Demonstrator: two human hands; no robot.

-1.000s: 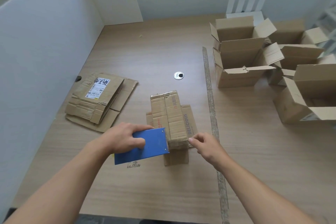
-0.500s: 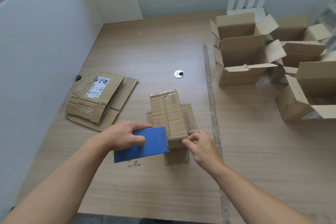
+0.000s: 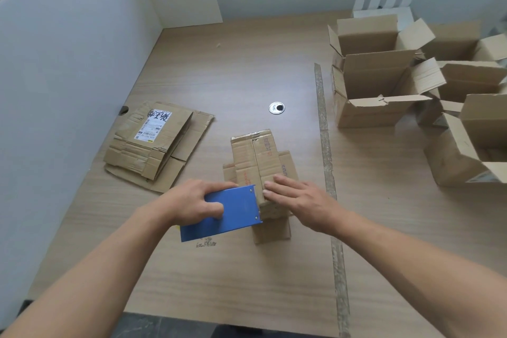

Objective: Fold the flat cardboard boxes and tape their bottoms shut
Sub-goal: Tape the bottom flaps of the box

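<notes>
Across the lower two thirds of the frame, your wooden table (image 3: 247,296) shows no change from half a second ago. A worn tape strip (image 3: 326,162) runs up it right of centre.

At upper right, the erected boxes (image 3: 375,85) stand open-topped in a cluster, positions unchanged.

At centre left, the stack of flat cardboard (image 3: 153,145) lies well apart from both hands, white label uppermost. It has not moved.

At frame centre, the box under work (image 3: 258,162) sits with its closed flaps upward and its other flaps spread on the table round its base. Its place is the same as before.

Your blue tape dispenser (image 3: 227,214) meets the box's near left edge. Your left hand (image 3: 192,200) grasps it, thumb on the blue face and fingers curled over the top. That grip is unchanged.

Change noted: half a second ago your right hand (image 3: 299,200) pinched at the box's near edge with curled fingers. It now lies flat on the box's top, fingers straight and pointing left. Its fingertips are just beside the dispenser's front edge.

The box therefore lies under your right hand and just right of your left hand. Whether tape sits beneath your palm cannot be told.

Above the box, a small round metal grommet (image 3: 276,107) is set in the table.
</notes>
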